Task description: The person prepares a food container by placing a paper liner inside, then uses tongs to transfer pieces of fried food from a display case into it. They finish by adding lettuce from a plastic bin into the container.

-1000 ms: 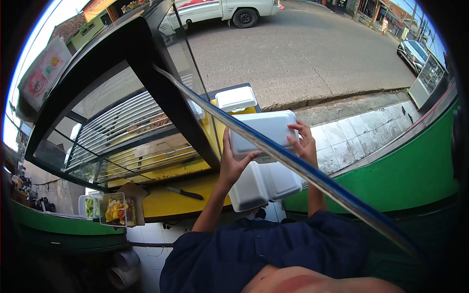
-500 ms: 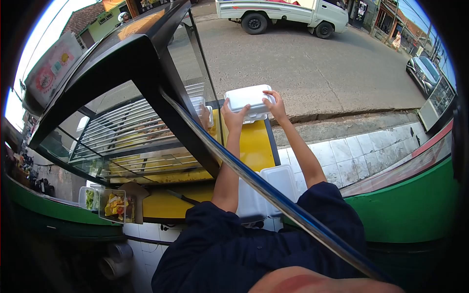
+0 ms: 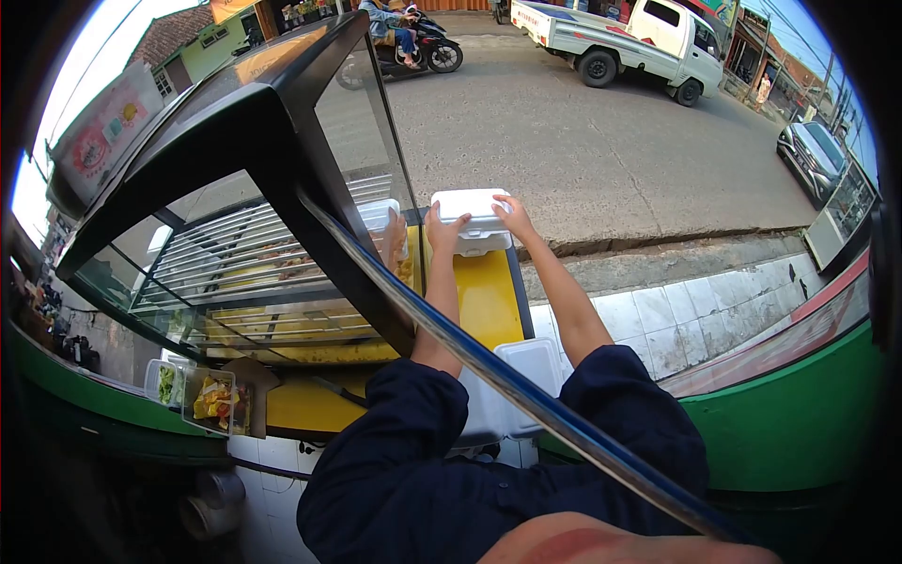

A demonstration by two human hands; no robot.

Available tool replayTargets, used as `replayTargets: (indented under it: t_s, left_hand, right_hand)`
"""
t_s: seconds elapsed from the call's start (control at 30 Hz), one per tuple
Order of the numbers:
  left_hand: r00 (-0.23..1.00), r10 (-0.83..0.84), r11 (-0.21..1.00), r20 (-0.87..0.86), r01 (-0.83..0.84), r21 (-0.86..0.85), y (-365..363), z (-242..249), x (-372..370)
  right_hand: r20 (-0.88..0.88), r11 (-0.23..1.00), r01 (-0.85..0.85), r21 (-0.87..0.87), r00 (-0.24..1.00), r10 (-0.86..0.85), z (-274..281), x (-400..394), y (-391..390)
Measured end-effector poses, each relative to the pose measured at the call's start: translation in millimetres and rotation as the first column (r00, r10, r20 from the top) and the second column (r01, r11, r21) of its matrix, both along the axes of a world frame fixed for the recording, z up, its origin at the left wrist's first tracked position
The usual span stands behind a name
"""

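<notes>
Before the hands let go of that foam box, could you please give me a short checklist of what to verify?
1. Both hands on the box: ok. The left hand and right hand sit at the two sides of the white foam box.
2. Box lid closed: ok, it looks shut.
3. Box lined up on the second foam box beneath it: ok, roughly square.
4. Stack fully on the yellow counter: cannot tell, it sits near the far edge.
5. Clear of the glass display case: ok, the stack stands just beside it.
6. Spare open box near the body out of the way: ok.
</notes>
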State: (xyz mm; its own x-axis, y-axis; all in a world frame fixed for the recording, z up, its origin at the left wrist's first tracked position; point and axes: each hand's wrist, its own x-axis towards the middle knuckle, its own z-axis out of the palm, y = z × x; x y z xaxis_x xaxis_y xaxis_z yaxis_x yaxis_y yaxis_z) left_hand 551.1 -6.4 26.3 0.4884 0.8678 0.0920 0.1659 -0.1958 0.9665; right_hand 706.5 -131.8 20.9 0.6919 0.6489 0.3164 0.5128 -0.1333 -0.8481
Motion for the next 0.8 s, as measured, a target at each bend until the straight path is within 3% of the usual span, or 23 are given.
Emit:
replayTargets:
  t_s: [0.03,0.13,0.23,0.47,0.6,0.67,0.73,0.8]
  left_hand:
    - [0.999,-0.008,1.000,-0.037,0.009,0.007,2,-8,2]
    - [0.993,0.035,0.995,-0.117,-0.024,0.092,0,-10,1]
    - [0.992,0.082,0.986,-0.097,-0.067,0.151,-2,1,0]
    - [0.996,0.048,0.956,-0.073,-0.025,0.291,-20,25,-7]
    - [0.996,0.060,0.966,-0.066,-0.042,0.255,-59,48,-30]
    - [0.993,-0.119,0.959,-0.012,0.118,0.257,-76,73,-62]
    - [0.984,-0.143,0.889,0.106,0.080,0.451,-89,54,-75]
    - [0.898,-0.428,0.886,0.099,0.395,0.243,-106,93,-130]
  right_hand:
    - [-0.035,0.999,-0.018,-0.035,0.999,0.017,-3,-1,1]
    - [0.126,0.979,0.159,-0.128,0.982,-0.143,-3,-15,5]
    - [0.206,0.967,0.242,-0.079,0.953,-0.222,9,-31,3]
    - [0.406,0.958,0.223,-0.180,0.904,-0.134,18,-45,-5]
    - [0.433,0.965,0.160,-0.207,0.900,-0.056,36,-67,-34]
    - [0.327,0.973,0.092,-0.211,0.945,-0.018,39,-75,-47]
    - [0.254,0.955,-0.014,-0.295,0.963,0.092,56,-90,-69]
    - [0.090,0.911,-0.123,-0.393,0.981,0.171,106,-140,-102]
